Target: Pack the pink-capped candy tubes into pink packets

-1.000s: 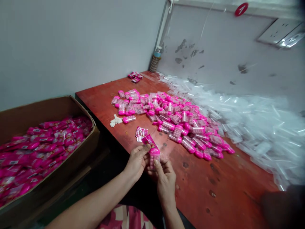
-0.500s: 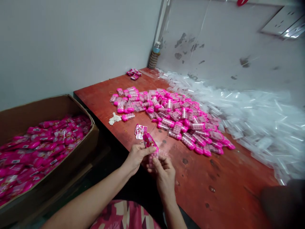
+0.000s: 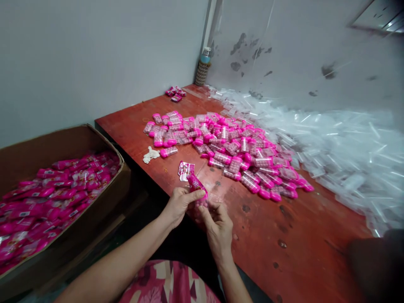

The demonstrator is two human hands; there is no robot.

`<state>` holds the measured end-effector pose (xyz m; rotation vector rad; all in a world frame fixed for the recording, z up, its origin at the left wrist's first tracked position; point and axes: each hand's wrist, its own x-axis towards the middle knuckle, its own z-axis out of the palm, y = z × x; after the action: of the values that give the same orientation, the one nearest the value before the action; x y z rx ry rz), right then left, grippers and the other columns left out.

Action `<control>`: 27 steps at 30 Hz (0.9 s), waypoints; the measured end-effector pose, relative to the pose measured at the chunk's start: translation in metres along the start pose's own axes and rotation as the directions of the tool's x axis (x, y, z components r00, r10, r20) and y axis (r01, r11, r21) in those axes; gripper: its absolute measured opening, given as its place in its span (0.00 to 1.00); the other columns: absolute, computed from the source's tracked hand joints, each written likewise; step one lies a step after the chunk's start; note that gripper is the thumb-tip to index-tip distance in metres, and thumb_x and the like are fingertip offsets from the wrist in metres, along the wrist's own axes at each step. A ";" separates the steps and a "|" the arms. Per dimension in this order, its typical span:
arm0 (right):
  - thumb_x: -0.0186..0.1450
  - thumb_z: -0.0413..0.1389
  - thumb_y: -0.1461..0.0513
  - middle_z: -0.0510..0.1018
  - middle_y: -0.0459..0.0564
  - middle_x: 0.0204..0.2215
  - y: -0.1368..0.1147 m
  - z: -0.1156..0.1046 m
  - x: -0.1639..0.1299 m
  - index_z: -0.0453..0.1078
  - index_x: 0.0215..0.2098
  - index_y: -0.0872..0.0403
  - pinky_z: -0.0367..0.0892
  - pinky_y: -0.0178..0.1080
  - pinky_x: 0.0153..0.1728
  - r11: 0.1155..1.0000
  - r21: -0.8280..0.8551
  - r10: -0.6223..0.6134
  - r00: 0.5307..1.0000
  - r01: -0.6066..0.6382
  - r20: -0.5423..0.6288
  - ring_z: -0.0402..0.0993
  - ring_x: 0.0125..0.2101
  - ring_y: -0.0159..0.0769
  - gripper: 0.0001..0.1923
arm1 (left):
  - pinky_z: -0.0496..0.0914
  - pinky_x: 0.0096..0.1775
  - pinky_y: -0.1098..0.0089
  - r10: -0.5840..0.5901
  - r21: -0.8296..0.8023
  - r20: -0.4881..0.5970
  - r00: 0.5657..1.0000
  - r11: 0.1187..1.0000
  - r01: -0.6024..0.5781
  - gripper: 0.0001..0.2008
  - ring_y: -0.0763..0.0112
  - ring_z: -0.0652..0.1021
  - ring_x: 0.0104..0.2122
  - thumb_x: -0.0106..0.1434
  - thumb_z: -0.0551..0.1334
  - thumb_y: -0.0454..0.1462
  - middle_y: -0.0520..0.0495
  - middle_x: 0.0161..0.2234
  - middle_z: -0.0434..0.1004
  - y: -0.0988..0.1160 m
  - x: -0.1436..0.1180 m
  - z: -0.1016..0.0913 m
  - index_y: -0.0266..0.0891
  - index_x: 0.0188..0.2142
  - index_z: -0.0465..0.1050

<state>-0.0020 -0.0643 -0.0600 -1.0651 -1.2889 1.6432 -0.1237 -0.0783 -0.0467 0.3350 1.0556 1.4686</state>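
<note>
In front of me, both hands hold one small bottle in a pink printed sleeve (image 3: pixel 198 185). My left hand (image 3: pixel 179 204) pinches it from the left, with the thumb lying across the sleeve. My right hand (image 3: pixel 218 225) grips its lower end between thumb and fingers, and those fingers partly hide it. Just beyond, a small stack of flat printed sleeves (image 3: pixel 185 169) lies on the red table (image 3: pixel 303 256). Farther back spreads a heap of clear bottles with pink caps (image 3: pixel 233 164), filled with small pink balls.
At left stands a cardboard box (image 3: pixel 124 179) full of pink-sleeved bottles (image 3: pixel 57 193). A white lump (image 3: pixel 150 155) and more sleeves (image 3: pixel 175 93) lie on the table. A bottle in a woven holder (image 3: pixel 202 73) stands in the corner. Clear plastic pieces (image 3: pixel 334 147) pile along the wall.
My left thumb and the sleeve sit slightly lower, and less of the bottle's clear lower part shows. Both hands keep their hold. The camera view has shifted a little.
</note>
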 end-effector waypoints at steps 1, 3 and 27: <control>0.55 0.59 0.60 0.75 0.44 0.25 0.001 0.000 0.000 0.66 0.33 0.54 0.70 0.32 0.22 0.998 0.048 0.027 0.999 -0.028 0.035 0.73 0.22 0.31 0.09 | 0.65 0.21 0.72 -0.007 0.028 0.027 1.000 1.000 0.006 0.12 0.73 0.71 0.16 0.47 0.66 0.39 0.45 0.18 0.73 0.001 -0.001 -0.001 0.29 0.21 0.73; 0.55 0.59 0.59 0.74 0.44 0.23 0.005 -0.001 0.001 0.66 0.31 0.55 0.67 0.30 0.17 0.979 0.173 0.091 0.989 -0.111 0.120 0.72 0.19 0.30 0.09 | 0.64 0.19 0.72 -0.030 0.096 0.105 0.994 0.995 0.020 0.13 0.72 0.70 0.15 0.49 0.65 0.40 0.44 0.17 0.73 0.004 -0.002 -0.003 0.28 0.21 0.73; 0.53 0.60 0.60 0.76 0.45 0.25 0.011 0.006 -0.018 0.66 0.33 0.55 0.68 0.32 0.19 0.963 0.236 0.125 0.992 -0.129 0.034 0.73 0.20 0.31 0.11 | 0.69 0.30 0.70 0.041 0.191 0.072 0.997 0.980 -0.054 0.09 0.68 0.76 0.25 0.47 0.66 0.36 0.44 0.24 0.76 0.023 -0.006 -0.010 0.30 0.27 0.75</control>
<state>-0.0019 -0.0844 -0.0671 -1.0040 -1.0205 1.8553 -0.1445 -0.0849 -0.0328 0.5476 1.1439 1.3898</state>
